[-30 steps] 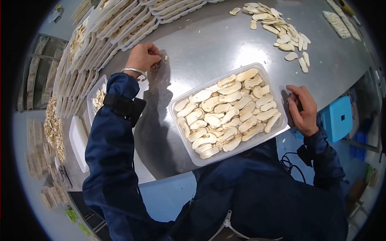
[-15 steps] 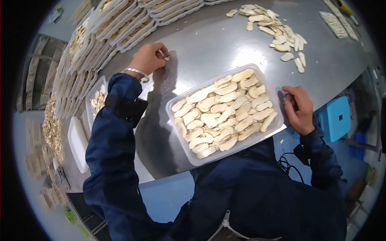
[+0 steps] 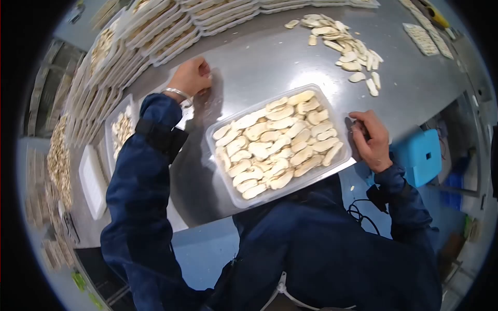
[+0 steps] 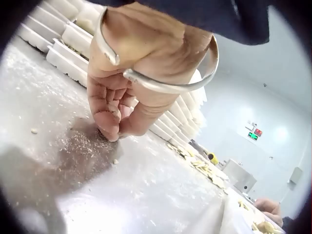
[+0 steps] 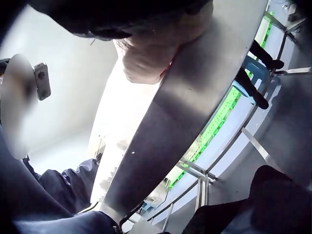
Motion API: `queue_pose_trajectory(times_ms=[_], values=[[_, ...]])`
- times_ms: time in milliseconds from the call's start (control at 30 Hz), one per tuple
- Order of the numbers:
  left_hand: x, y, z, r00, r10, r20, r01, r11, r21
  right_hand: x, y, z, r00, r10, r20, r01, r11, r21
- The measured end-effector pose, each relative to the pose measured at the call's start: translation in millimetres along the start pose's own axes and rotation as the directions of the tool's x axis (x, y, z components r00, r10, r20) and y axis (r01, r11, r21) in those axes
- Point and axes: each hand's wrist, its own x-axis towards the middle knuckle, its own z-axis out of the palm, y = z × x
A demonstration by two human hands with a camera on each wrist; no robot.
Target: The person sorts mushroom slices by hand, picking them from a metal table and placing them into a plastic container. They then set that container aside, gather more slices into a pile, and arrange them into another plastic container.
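Note:
In the head view my left hand (image 3: pixel 191 78) is low over the steel table, beyond the tray's left end. Its fingers are curled and thumb and fingertips meet; in the left wrist view they pinch a small pale scrap (image 4: pixel 114 106) close to the tabletop, mostly hidden. A clear plastic tray (image 3: pixel 232 199) lies at the table's near edge, lined with overlapping rows of pale mushroom slices (image 3: pixel 270 136). My right hand (image 3: pixel 372 140) rests by the tray's right end, fingers loosely bent and thumb apart from them, holding nothing.
Loose mushroom slices (image 3: pixel 347 46) lie in a heap at the far side. Stacked filled trays (image 3: pixel 155 31) line the back left. A tray of small pieces (image 3: pixel 122 132) and a white lid-like tray (image 3: pixel 93 181) stand left. A blue stool (image 3: pixel 423 158) is at right.
The left hand reached a small pale piece on the table and its fingers closed on it. The right hand keeps its place by the tray. The head view has shifted slightly.

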Motion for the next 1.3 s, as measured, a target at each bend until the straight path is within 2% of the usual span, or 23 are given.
queue_pose_trajectory(times_ms=[67, 167, 300, 400, 500, 600, 700, 767, 833, 867, 900, 933, 967, 1033, 1100, 1167, 1233, 1300], values=[[2.6, -0.2, -2.0, 0.997, -0.07, 0.013, 0.071, 0.992, -0.103, -0.2, 0.5, -0.1, 1.0, 0.012, 0.017, -0.012, 1.0, -0.003], [8.9, -6.0, -2.2, 0.992, -0.103, 0.068, 0.115, 0.975, -0.191, -1.5, 0.7, 0.2, 0.999, 0.026, 0.026, -0.025, 1.0, -0.007], [9.9, -3.4, -4.2, 0.991, -0.116, 0.071, 0.125, 0.984, -0.129, -1.8, 2.7, 0.5, 1.0, 0.017, 0.024, -0.016, 1.0, -0.024], [8.5, -5.4, -5.8, 0.989, -0.123, 0.076, 0.133, 0.98, -0.15, -1.9, 3.3, 1.0, 1.0, -0.004, 0.015, 0.004, 1.0, -0.02], [-2.0, -15.5, -12.9, 0.993, -0.118, 0.016, 0.119, 0.981, -0.155, -0.9, 2.0, -0.1, 1.0, 0.004, 0.018, -0.004, 1.0, -0.007], [-35.9, -25.0, -39.8, 0.995, -0.088, -0.036, 0.081, 0.982, -0.168, -1.0, 1.3, -0.3, 0.999, 0.019, 0.034, -0.019, 1.0, 0.01], [-83.4, -44.8, -97.2, 0.97, -0.196, -0.147, 0.149, 0.948, -0.28, -0.8, 3.5, -1.0, 0.998, 0.021, 0.052, -0.022, 1.0, 0.018], [-117.0, -62.6, -136.5, 0.94, -0.26, -0.219, 0.211, 0.951, -0.224, -0.8, 2.7, -0.2, 0.997, 0.049, 0.056, -0.051, 0.998, 0.042], [-143.9, -83.0, -157.0, 0.892, -0.355, -0.28, 0.322, 0.933, -0.16, 0.7, 3.5, 0.9, 0.997, 0.06, 0.053, -0.063, 0.996, 0.055], [-156.1, -93.7, -159.2, 0.914, -0.157, -0.374, 0.221, 0.966, 0.134, 1.3, 2.9, 1.5, 0.996, 0.068, 0.049, -0.071, 0.996, 0.059], [-166.7, -105.6, -156.6, 0.915, 0.064, -0.399, 0.123, 0.897, 0.425, 3.1, 1.6, 1.9, 0.997, 0.064, 0.052, -0.067, 0.996, 0.064], [-172.5, -111.4, -153.4, 0.892, 0.285, -0.351, 0.034, 0.731, 0.681, 5.2, 0.8, 2.2, 0.997, 0.062, 0.05, -0.065, 0.996, 0.068], [-170.6, -100.6, -142.3, 0.867, 0.231, -0.442, 0.063, 0.828, 0.558, 5.3, 0.0, 2.5, 0.997, 0.065, 0.046, -0.068, 0.995, 0.068], [-160.2, -72.5, -109.2, 0.877, -0.053, -0.477, 0.142, 0.978, 0.154, 4.6, -0.5, 2.0, 0.996, 0.06, 0.062, -0.064, 0.997, 0.05], [-138.4, -41.4, -69.1, 0.948, -0.089, -0.304, 0.075, 0.995, -0.058, 8.6, 0.2, 3.8, 0.997, 0.035, 0.07, -0.038, 0.999, 0.036], [-109.6, -21.9, -38.2, 0.98, 0.007, -0.201, 0.004, 0.998, 0.055, 5.2, 2.9, 4.5, 0.998, 0.028, 0.056, -0.029, 0.999, 0.019], [-77.9, -14.5, -14.0, 0.965, 0.081, -0.249, -0.068, 0.996, 0.061, 5.2, 1.4, 4.7, 0.999, 0.012, 0.051, -0.014, 0.999, 0.041], [-53.6, -4.6, -3.1, 0.968, 0.073, -0.239, -0.035, 0.986, 0.16, 4.8, 1.3, 3.6, 0.999, 0.009, 0.045, -0.011, 0.999, 0.042]])
